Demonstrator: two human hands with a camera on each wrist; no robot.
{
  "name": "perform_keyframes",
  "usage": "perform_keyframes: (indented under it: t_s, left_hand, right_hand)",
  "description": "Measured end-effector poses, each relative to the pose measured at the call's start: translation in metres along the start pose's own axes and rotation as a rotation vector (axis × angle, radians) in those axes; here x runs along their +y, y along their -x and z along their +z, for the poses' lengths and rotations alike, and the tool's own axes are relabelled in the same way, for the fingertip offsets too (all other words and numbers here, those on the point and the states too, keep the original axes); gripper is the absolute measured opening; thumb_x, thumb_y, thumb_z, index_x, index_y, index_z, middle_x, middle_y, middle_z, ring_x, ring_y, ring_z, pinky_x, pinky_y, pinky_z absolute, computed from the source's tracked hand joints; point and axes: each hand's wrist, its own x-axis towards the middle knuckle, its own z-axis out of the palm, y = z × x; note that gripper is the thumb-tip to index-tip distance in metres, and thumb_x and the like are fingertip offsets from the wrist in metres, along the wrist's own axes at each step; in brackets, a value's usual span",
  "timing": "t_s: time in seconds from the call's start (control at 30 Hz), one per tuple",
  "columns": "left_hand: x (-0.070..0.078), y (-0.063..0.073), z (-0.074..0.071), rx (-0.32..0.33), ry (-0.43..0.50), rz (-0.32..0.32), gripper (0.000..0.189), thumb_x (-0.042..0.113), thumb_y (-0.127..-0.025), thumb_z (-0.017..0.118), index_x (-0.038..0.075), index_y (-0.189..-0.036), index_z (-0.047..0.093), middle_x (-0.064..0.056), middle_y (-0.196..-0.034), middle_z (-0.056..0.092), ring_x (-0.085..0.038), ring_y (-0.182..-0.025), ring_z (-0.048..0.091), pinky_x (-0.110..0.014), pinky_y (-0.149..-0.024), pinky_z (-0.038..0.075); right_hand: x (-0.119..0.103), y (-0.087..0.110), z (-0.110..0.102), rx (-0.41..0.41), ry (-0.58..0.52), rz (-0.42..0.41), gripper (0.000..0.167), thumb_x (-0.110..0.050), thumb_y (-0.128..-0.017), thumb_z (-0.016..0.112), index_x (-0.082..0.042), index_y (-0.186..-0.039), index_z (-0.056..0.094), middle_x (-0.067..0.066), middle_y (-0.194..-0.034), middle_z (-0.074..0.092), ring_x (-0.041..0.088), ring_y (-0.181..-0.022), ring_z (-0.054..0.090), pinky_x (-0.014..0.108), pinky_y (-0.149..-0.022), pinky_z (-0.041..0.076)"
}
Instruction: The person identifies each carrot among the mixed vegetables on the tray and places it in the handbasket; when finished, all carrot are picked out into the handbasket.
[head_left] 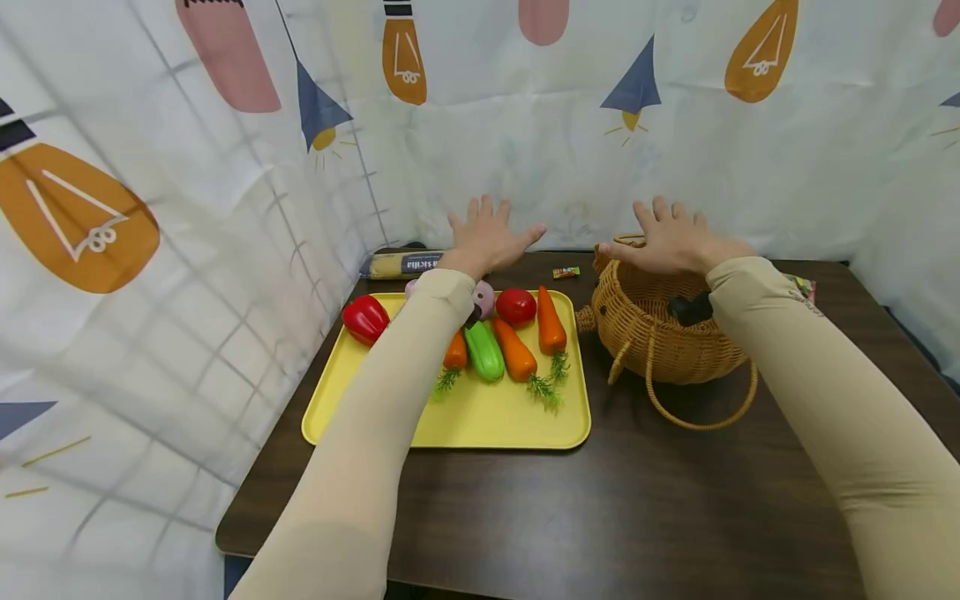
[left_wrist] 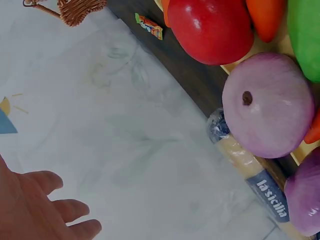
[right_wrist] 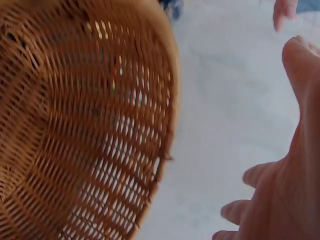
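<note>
Head: left hand (head_left: 486, 242) and right hand (head_left: 671, 242), empty, fingers spread, raised at the tabletop's (head_left: 637, 517) far edge; the left sleeve (head_left: 382, 417) partly masks the yellow tray (head_left: 487, 429) of vegetables (head_left: 486, 354), the right sleeve (head_left: 817, 392) the wicker basket (head_left: 693, 358) to the tray's right. Left wrist: packet (left_wrist: 272, 197) lettered "la sicilia", beyond the tray's far edge. Right wrist: basket rim apart from outstretched fingers.

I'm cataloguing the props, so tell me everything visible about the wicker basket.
The wicker basket is rounded and open-topped, woven from tan, rattan-like strands. A woven knob juts from its left side, and a loop handle droops in front. It stands on the dark table, just right of the yellow tray. The right hand is spread near its far rim, not gripping it.
</note>
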Motion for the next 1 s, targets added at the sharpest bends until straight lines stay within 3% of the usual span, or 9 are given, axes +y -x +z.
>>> perform_keyframes:
  t_s: [0.2, 0.33, 0.47, 0.6, 0.8, 0.87, 1.0]
  left_hand:
    - [-0.026, 0.007, 0.009, 0.048, 0.020, 0.023, 0.093, 0.081, -0.087, 0.018, 0.023, -0.159, 0.012, -0.011, -0.164, 0.006, -0.032, -0.150, 0.002, -0.064, -0.113, -0.001]
    - [-0.051, 0.018, 0.016, 0.181, 0.082, 0.013, 0.079, 0.068, -0.095, 0.033, 0.015, -0.153, 0.033, -0.012, -0.159, 0.027, -0.032, -0.145, 0.023, -0.055, -0.117, 0.014]
    - [-0.074, 0.038, 0.021, 0.319, 0.244, -0.021, 0.058, 0.049, -0.098, 0.046, 0.013, -0.143, 0.051, -0.010, -0.149, 0.044, -0.031, -0.137, 0.039, -0.047, -0.112, 0.031]
    - [-0.095, 0.063, 0.027, 0.492, 0.386, -0.040, 0.043, 0.037, -0.098, 0.051, 0.011, -0.130, 0.064, -0.009, -0.137, 0.057, -0.030, -0.128, 0.050, -0.046, -0.106, 0.039]
    - [-0.124, 0.094, 0.037, 0.733, 0.545, -0.105, 0.030, 0.026, -0.098, 0.056, 0.006, -0.114, 0.072, -0.013, -0.112, 0.069, -0.032, -0.104, 0.063, -0.045, -0.091, 0.048]
    - [-0.134, 0.102, 0.038, 0.763, 0.568, -0.153, 0.030, 0.026, -0.098, 0.056, 0.005, -0.112, 0.072, -0.015, -0.107, 0.069, -0.032, -0.097, 0.064, -0.045, -0.087, 0.049]
    - [-0.155, 0.115, 0.041, 0.765, 0.602, -0.270, 0.035, 0.030, -0.099, 0.053, 0.003, -0.110, 0.072, -0.016, -0.103, 0.070, -0.031, -0.094, 0.062, -0.043, -0.088, 0.046]
  right_hand:
    - [-0.006, 0.016, 0.017, 0.045, 0.006, -0.054, 0.110, -0.082, -0.084, 0.030, -0.006, -0.157, -0.002, 0.030, -0.158, -0.006, 0.055, -0.142, 0.002, 0.073, -0.107, -0.002]
    - [-0.015, 0.026, 0.024, 0.131, 0.001, -0.088, 0.110, -0.081, -0.083, 0.040, -0.006, -0.157, 0.008, 0.028, -0.159, 0.004, 0.051, -0.143, 0.009, 0.070, -0.109, 0.006]
    - [-0.028, 0.036, 0.030, 0.199, -0.050, -0.152, 0.100, -0.068, -0.085, 0.057, -0.006, -0.156, 0.021, 0.027, -0.158, 0.015, 0.049, -0.141, 0.022, 0.064, -0.112, 0.015]
    - [-0.045, 0.045, 0.039, 0.281, -0.118, -0.206, 0.084, -0.049, -0.088, 0.067, -0.007, -0.152, 0.034, 0.023, -0.155, 0.029, 0.047, -0.134, 0.037, 0.061, -0.107, 0.031]
    - [-0.071, 0.054, 0.057, 0.450, -0.256, -0.275, 0.056, -0.035, -0.091, 0.069, -0.010, -0.139, 0.054, 0.016, -0.141, 0.052, 0.033, -0.100, 0.065, 0.049, -0.086, 0.051]
    - [-0.078, 0.054, 0.066, 0.502, -0.311, -0.306, 0.048, -0.031, -0.092, 0.068, -0.010, -0.134, 0.059, 0.014, -0.135, 0.058, 0.029, -0.075, 0.065, 0.044, -0.072, 0.053]
    - [-0.090, 0.052, 0.087, 0.590, -0.431, -0.355, 0.037, -0.024, -0.092, 0.068, -0.008, -0.126, 0.065, 0.011, -0.122, 0.066, 0.024, -0.065, 0.057, 0.038, -0.061, 0.047]
